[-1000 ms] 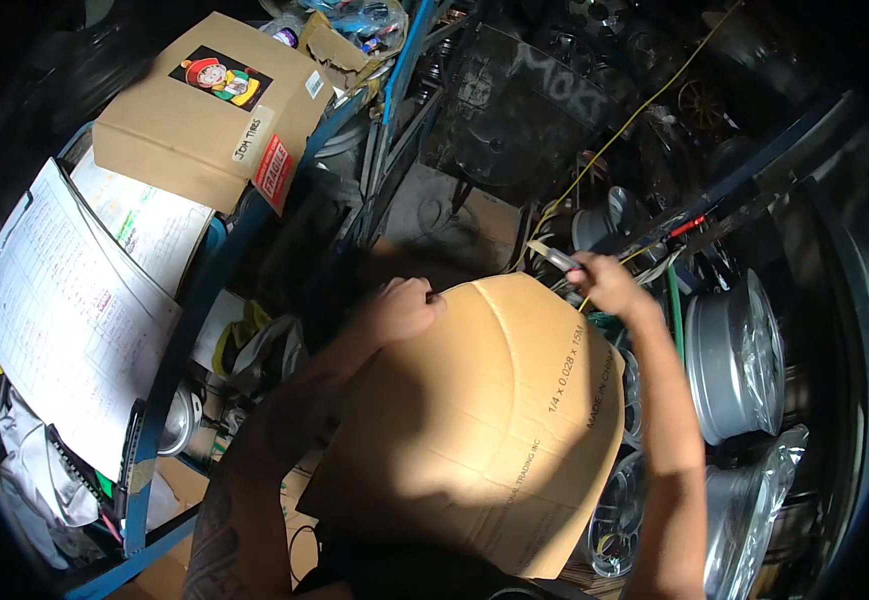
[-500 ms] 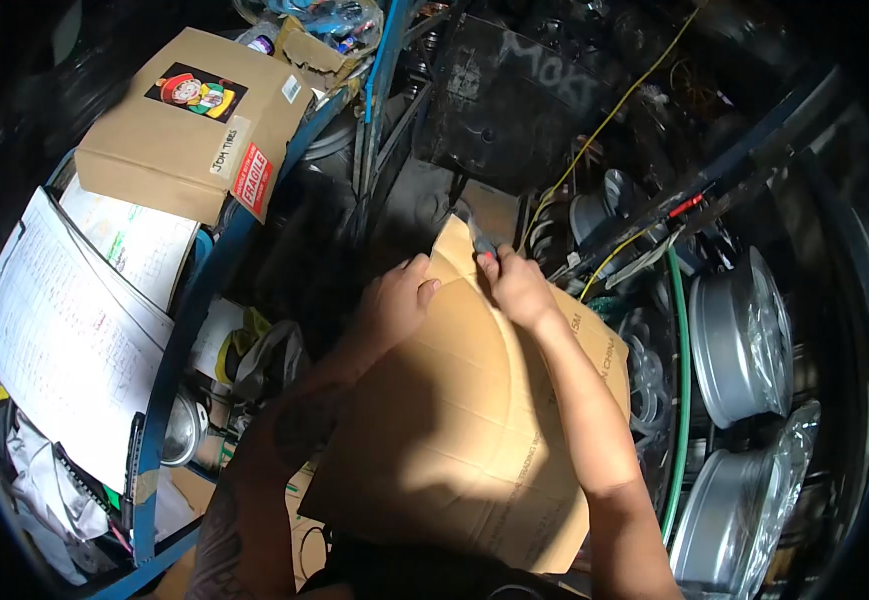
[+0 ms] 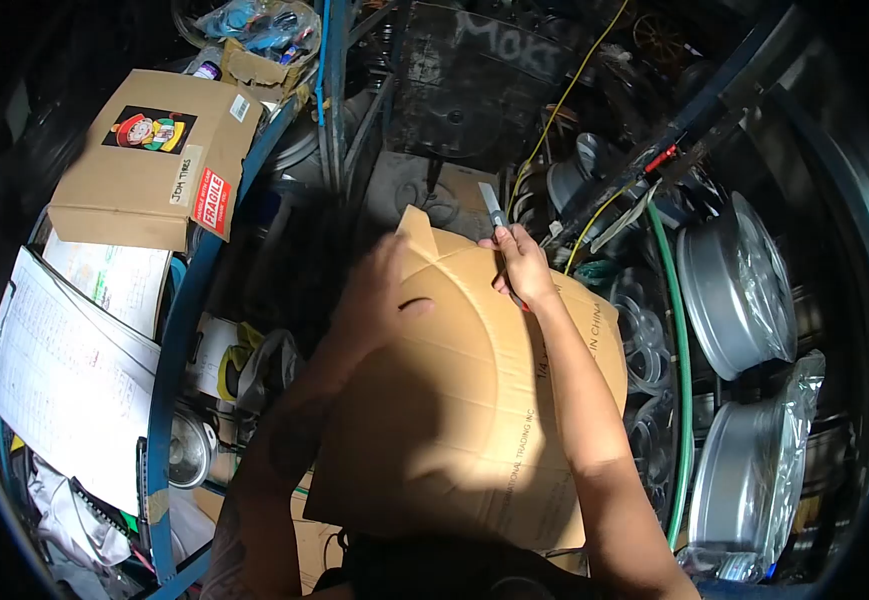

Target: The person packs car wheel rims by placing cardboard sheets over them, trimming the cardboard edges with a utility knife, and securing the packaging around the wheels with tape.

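Note:
A large brown cardboard sheet (image 3: pixel 454 400) with printed text lies over my lap, its far edge cut unevenly, with a narrow flap standing at the upper left. My right hand (image 3: pixel 522 268) is closed round a utility knife (image 3: pixel 492 205), whose blade points up and away, just above the far edge of the cardboard. At the sheet's upper left is my left hand (image 3: pixel 382 290), blurred by motion, its thumb over the cardboard; whether it grips the sheet is unclear.
A closed cardboard box (image 3: pixel 149 160) and written papers (image 3: pixel 74 370) rest on the blue-framed shelf at left. Wheel rims (image 3: pixel 729 285) and a green hose (image 3: pixel 676 400) are at right. A yellow cord (image 3: pixel 564 100) runs beyond the sheet, near a dark panel (image 3: pixel 474 85).
The knife has gone from the cardboard's far right side to its top, then lifted off with the blade up. My left hand has shifted slightly left. The whole view has turned somewhat.

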